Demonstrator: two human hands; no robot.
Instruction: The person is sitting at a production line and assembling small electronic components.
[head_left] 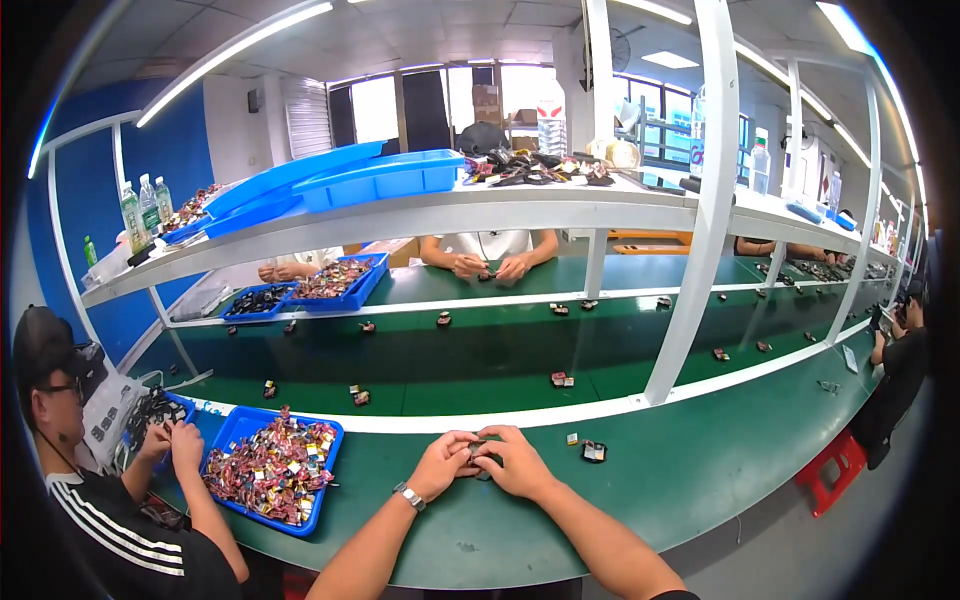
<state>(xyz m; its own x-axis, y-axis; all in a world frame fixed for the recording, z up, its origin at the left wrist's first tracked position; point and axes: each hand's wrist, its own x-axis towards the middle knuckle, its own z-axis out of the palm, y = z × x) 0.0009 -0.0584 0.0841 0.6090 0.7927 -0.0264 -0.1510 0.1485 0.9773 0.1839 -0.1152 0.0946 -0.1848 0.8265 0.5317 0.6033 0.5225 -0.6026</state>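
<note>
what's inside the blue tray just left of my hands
The blue tray holds a heap of small reddish parts with gold and white bits mixed in. The heap covers the tray floor and whatever lies underneath.

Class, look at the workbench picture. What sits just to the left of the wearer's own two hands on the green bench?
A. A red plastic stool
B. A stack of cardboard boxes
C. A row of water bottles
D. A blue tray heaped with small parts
D: the blue tray, heaped with small reddish parts, lies on the green bench just left of the left hand, which meets the right hand around a small dark part.

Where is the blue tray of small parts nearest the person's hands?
In the head view, the blue tray sits on the green bench, left of the left hand.
</note>
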